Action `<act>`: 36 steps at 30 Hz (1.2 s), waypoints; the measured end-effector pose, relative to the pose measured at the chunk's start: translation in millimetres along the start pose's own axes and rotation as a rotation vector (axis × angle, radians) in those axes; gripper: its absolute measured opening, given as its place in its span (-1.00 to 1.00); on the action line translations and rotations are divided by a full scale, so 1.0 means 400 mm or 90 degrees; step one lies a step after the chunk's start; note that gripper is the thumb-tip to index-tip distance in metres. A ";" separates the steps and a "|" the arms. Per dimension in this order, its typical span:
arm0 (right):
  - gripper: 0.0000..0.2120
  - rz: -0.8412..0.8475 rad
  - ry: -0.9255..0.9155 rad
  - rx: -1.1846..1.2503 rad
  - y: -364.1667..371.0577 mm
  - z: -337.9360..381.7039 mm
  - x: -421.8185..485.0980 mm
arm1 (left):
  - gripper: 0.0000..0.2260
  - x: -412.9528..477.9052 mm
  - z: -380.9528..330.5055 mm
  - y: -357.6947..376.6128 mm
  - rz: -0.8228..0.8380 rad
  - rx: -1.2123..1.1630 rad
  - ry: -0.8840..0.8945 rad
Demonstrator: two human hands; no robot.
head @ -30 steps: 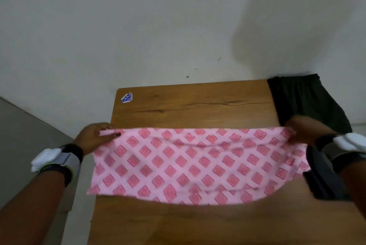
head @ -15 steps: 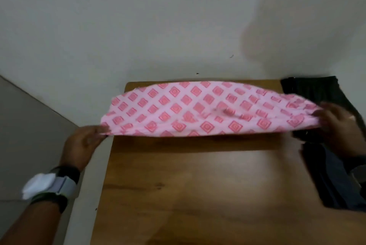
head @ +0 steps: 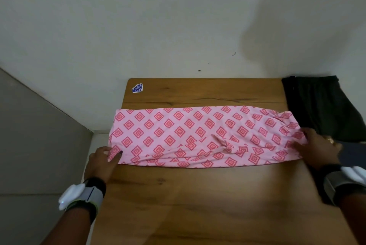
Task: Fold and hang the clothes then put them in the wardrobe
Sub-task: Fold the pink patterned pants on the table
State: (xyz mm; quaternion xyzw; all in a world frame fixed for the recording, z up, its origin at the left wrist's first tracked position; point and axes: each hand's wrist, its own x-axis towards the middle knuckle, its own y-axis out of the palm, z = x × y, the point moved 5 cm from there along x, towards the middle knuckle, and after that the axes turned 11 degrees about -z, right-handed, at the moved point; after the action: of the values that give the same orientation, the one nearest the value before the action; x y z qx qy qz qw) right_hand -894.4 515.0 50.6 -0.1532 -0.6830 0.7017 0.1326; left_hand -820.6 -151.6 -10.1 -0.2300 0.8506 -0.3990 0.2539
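Note:
A pink cloth [head: 198, 135] with red diamond print lies folded in a long strip across the wooden table [head: 198, 205]. Its left end overhangs the table's left edge. My left hand [head: 103, 161] pinches the near-left corner of the cloth between thumb and fingers. My right hand [head: 316, 149] lies on the right end of the cloth, fingers curled on its near-right corner. A small bunched wrinkle sits in the cloth's middle near the front edge.
A black garment [head: 320, 110] lies on the table's back right, and a dark blue one [head: 352, 155] lies just behind my right hand. A blue sticker [head: 137, 88] marks the back-left corner. A white wall stands behind the table; grey floor lies to the left.
The cloth was held up and swung away from me, then laid flat on the table folded over. Both hands came down with its near corners.

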 end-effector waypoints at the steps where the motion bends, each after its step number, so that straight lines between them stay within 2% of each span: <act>1: -0.34 0.019 0.017 0.001 0.012 -0.013 0.013 | -0.33 -0.002 -0.002 0.000 -0.002 -0.016 -0.029; 3: -0.18 0.047 0.062 -0.007 0.090 -0.097 0.071 | -0.34 -0.003 0.002 0.001 -0.011 -0.028 -0.083; 5: 0.00 0.077 0.049 -0.001 0.154 -0.159 0.121 | -0.48 0.000 0.006 0.001 -0.011 -0.011 -0.118; 6: 0.02 0.067 0.033 0.002 0.158 -0.164 0.130 | -0.55 0.003 0.006 -0.002 -0.011 -0.004 -0.117; 9: -0.09 -0.013 0.024 0.061 0.030 -0.075 0.065 | -0.75 0.011 0.005 -0.014 -0.051 -0.010 -0.090; 12: -0.34 -0.089 0.067 0.196 -0.109 0.036 -0.019 | -0.84 0.010 0.000 -0.016 -0.098 -0.041 -0.046; 17: -0.41 -0.100 0.095 0.272 -0.136 0.047 -0.053 | -0.68 0.049 0.027 0.025 -0.024 -0.084 -0.160; 19: -0.43 -0.095 0.126 0.280 -0.143 0.036 -0.060 | -0.67 0.073 0.035 0.028 -0.024 -0.091 -0.186; 21: -0.39 -0.068 0.132 0.286 -0.136 0.011 -0.058 | -0.67 0.086 0.044 0.021 -0.053 -0.084 -0.199; 24: -0.19 0.024 0.105 0.296 -0.078 -0.049 -0.051 | -0.74 0.077 0.077 0.004 -0.078 -0.131 -0.246; 25: -0.23 0.063 0.086 0.289 -0.066 -0.056 -0.061 | -0.78 0.070 0.095 -0.005 -0.093 -0.154 -0.259; 28: -0.73 0.177 0.070 0.282 -0.054 -0.052 -0.128 | -0.90 0.049 0.169 -0.040 -0.122 -0.166 -0.269; 29: -0.76 0.206 0.072 0.287 -0.039 -0.059 -0.147 | -0.89 0.036 0.186 -0.049 -0.122 -0.146 -0.266; 33: -0.53 0.284 0.127 0.251 0.009 -0.084 -0.204 | -0.73 -0.022 0.201 -0.074 -0.121 -0.086 -0.233; 36: -0.46 0.269 0.167 0.298 0.017 -0.059 -0.212 | -0.54 -0.065 0.151 -0.087 -0.199 0.056 -0.194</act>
State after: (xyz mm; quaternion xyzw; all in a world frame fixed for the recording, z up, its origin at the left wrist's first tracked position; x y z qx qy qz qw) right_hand -807.0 503.1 46.3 -0.3457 -0.4341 0.8255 0.1028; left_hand -757.1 -190.3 -9.3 -0.4055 0.7380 -0.4309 0.3245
